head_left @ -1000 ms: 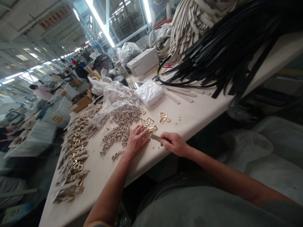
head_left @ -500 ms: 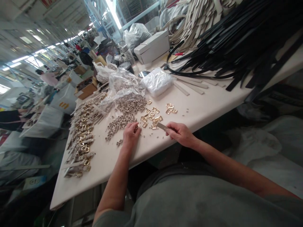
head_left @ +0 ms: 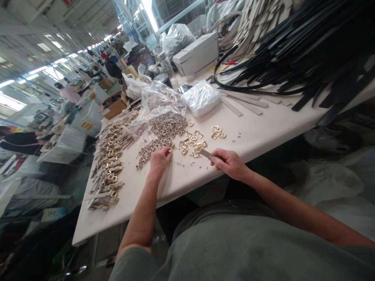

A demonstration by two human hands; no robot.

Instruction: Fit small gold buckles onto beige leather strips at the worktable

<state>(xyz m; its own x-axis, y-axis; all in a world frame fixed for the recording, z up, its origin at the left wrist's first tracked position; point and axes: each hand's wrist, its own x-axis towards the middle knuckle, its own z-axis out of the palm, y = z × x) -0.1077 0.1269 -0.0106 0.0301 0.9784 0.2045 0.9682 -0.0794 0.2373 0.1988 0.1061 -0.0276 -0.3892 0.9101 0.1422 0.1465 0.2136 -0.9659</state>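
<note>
My right hand (head_left: 230,163) is closed around a short taupe strap (head_left: 206,153), its flat end pointing left over the table. Just beyond that end lie gold buckles (head_left: 193,142), several of them in a loose cluster. My left hand (head_left: 160,158) rests by the near edge of a pile of small taupe strap loops (head_left: 164,132), its fingers bent together. Something small and shiny shows at those fingertips, too small to name. Tiny cut bits (head_left: 191,164) are scattered between my hands.
Straps with gold buckles (head_left: 109,164) line the table's left side. Behind the loops lie a clear plastic bag (head_left: 159,101) and a white wrapped packet (head_left: 201,98). A white box (head_left: 196,53) stands at the back; black straps (head_left: 293,58) cover the right. A co-worker (head_left: 17,140) is far left.
My left hand has shifted left over the table toward the loops, covering a few stray ones. My right hand keeps its hold on the strap. The whole view has swung slightly.
</note>
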